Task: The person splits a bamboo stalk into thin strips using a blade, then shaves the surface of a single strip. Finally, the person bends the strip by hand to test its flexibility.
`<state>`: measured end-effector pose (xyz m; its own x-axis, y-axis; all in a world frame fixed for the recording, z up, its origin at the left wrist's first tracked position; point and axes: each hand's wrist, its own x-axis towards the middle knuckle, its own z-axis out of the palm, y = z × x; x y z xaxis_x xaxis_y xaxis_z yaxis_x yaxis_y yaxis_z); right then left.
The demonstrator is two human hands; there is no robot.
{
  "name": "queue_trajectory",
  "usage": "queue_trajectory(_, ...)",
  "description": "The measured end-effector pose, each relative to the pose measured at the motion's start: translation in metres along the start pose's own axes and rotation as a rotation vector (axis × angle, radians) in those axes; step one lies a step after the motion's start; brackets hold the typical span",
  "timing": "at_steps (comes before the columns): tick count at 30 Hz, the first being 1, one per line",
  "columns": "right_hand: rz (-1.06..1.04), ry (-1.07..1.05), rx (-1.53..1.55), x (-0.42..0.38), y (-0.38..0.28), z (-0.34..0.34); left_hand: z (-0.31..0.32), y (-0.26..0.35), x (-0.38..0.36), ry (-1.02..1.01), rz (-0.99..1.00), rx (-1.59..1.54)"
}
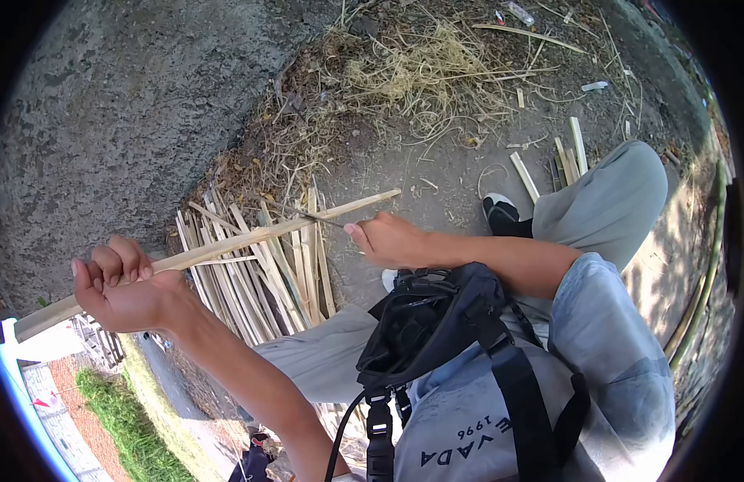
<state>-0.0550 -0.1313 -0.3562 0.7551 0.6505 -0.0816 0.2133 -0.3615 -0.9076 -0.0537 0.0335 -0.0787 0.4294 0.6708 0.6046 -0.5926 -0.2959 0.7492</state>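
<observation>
My left hand point(129, 291) is closed around a long, pale bamboo strip point(242, 240), palm partly turned up. The strip slants across the view, its far end rising to the right. My right hand point(384, 239) is wrapped around a knife point(301, 213), most of its handle hidden in the fist. The thin dark blade crosses the strip near its right end and appears to touch it. Beneath the strip, a bundle of split bamboo strips point(263, 277) lies on the ground between the rock and my leg.
A large grey rock point(139, 112) fills the upper left. Curly shavings point(420, 72) are heaped on the dirt ahead. More cut strips point(571, 157) lie by my right knee. A black bag point(428, 321) hangs at my chest. Another person point(254, 459) is partly visible at the bottom.
</observation>
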Motion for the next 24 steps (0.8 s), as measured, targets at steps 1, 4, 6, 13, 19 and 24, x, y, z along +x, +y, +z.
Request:
queue_trajectory(1, 0.09, -0.024, -0.013, 0.0, 0.016, 0.009, 0.006, 0.001, -0.004, -0.003, 0.008, 0.023)
queue_trajectory(4, 0.151, -0.006, -0.096, -0.003, 0.053, 0.019, 0.004, 0.008, -0.004, -0.025, 0.016, -0.003)
queue_trajectory(6, 0.147, -0.045, -0.027, 0.002, 0.02, -0.005, -0.004, 0.007, -0.006, 0.006, 0.014, -0.036)
queue_trajectory(13, 0.149, 0.07, -0.132, -0.007, 0.058, 0.034, -0.005, 0.01, -0.007, -0.031, 0.0, -0.05)
queue_trajectory(19, 0.239, -0.019, -0.044, 0.002, 0.033, 0.004, -0.03, 0.007, -0.003, -0.079, -0.036, -0.184)
queue_trajectory(24, 0.133, -0.004, -0.135, -0.009, 0.052, 0.031, -0.023, 0.008, -0.006, -0.044, -0.023, -0.127)
